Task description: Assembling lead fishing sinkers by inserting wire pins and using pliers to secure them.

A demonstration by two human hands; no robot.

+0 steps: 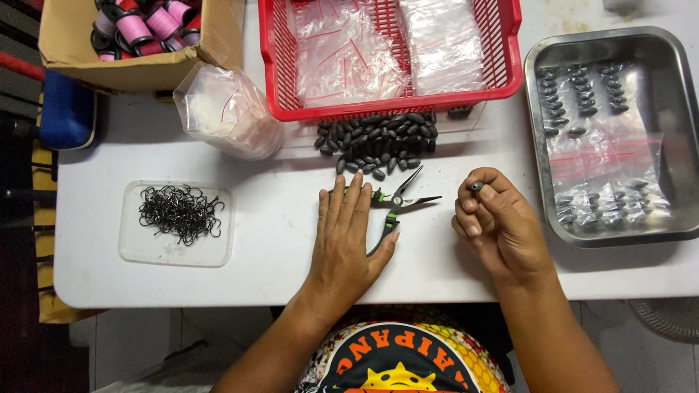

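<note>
Near edge of table (451, 280): left hand (349, 236) lies flat, fingers spread over pliers (397, 204); right hand (495, 222) pinches one dark sinker (477, 186). Mid-table: loose sinker pile (378, 145) unbagged; hooks (180, 211) in clear lid. Far right: steel tray (681, 109) already holds filled bags.

a small dark oval sinker (477, 186) is pinched up off the white table. black pliers (397, 204) with green grip accents are laid flat, jaws parted, pointing right, just below the loose sinker pile (378, 142).
</note>
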